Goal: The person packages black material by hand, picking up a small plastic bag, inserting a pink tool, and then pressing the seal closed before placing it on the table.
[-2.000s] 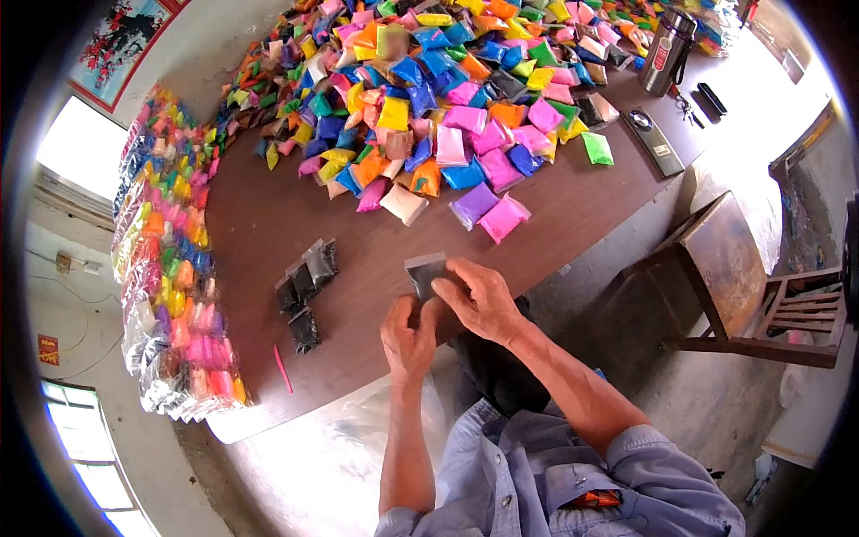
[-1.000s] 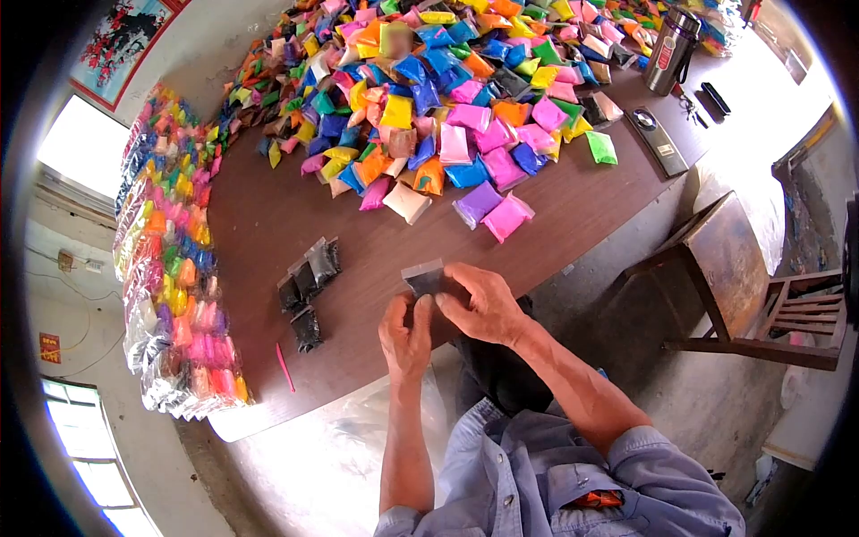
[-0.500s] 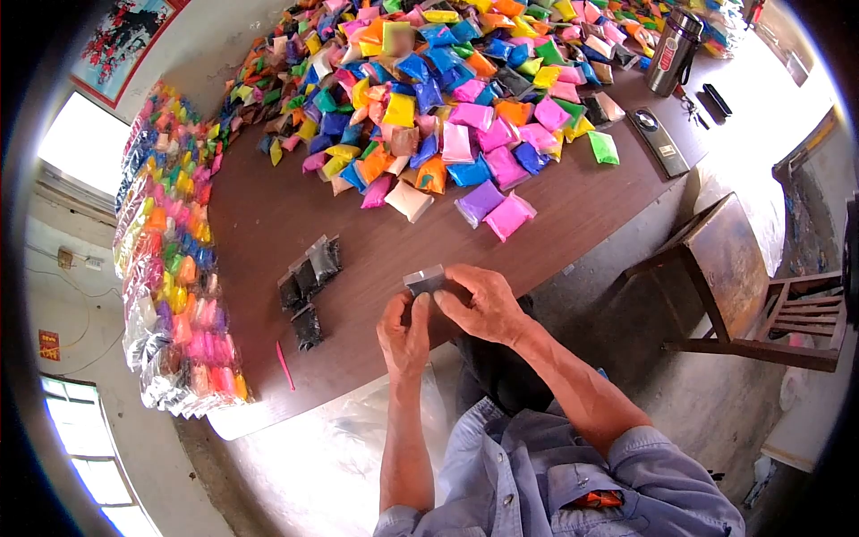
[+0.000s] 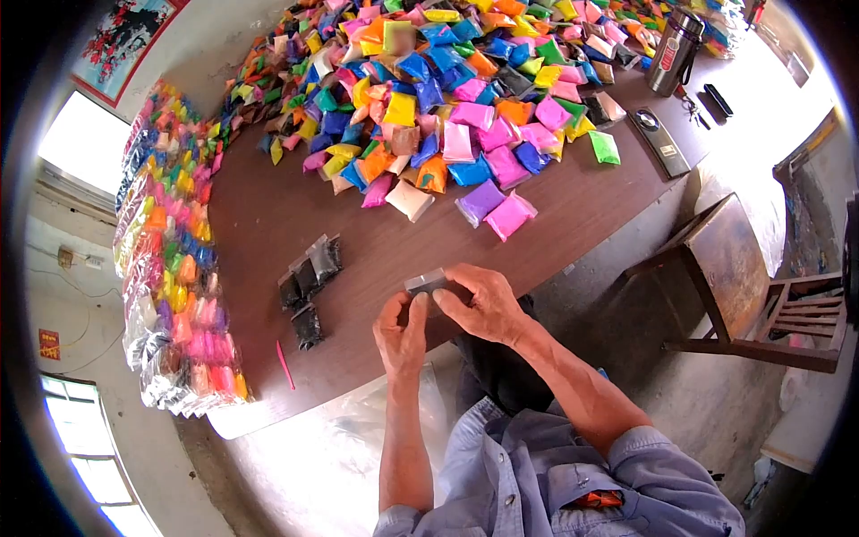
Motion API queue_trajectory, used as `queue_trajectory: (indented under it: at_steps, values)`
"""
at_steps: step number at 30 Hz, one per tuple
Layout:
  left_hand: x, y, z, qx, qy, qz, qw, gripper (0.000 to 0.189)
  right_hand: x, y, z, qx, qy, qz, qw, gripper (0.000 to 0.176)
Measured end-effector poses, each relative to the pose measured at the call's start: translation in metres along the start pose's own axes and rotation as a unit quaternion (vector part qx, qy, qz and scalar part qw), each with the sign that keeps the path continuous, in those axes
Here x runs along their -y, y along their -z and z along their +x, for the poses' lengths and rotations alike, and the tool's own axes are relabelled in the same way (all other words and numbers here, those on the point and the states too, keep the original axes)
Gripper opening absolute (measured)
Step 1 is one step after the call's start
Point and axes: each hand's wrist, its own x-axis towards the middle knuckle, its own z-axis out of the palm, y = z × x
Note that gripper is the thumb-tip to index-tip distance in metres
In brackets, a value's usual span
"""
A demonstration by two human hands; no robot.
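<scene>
Between my two hands, above the table's front edge, is a small black packet with a clear plastic top edge. My left hand pinches its left side, thumb pointing up. My right hand grips the right side with thumb and fingers. The packet's lower part is hidden behind my fingers. To the left lie several similar black packets in a loose cluster on the brown table. A thin pink stick rests near the table's front left edge.
A large heap of colourful packets covers the back of the table. Bags of bundled packets line the left edge. At the right are a steel flask, a dark box-like device and a wooden chair.
My left hand has shifted very slightly left and down at the packet. My right hand and the things on the table look the same.
</scene>
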Motion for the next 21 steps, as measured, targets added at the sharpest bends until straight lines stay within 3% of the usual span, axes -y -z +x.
queue_trajectory:
  at_steps: [9,15,21]
  values:
    - [0.0048,0.0012,-0.0006,-0.018,0.056,-0.035,0.998,0.023,-0.0028,0.0003,-0.0005,0.002,-0.017,-0.007,1.000,0.021]
    - [0.0085,0.0038,0.0008,0.001,0.008,-0.007,1.000,0.022,-0.0035,0.0002,-0.0005,0.010,0.005,-0.001,1.000,0.017]
    - [-0.0006,-0.0006,0.0013,-0.009,0.036,-0.056,0.998,0.019,0.0007,0.0015,0.0017,0.003,0.021,-0.015,1.000,0.016]
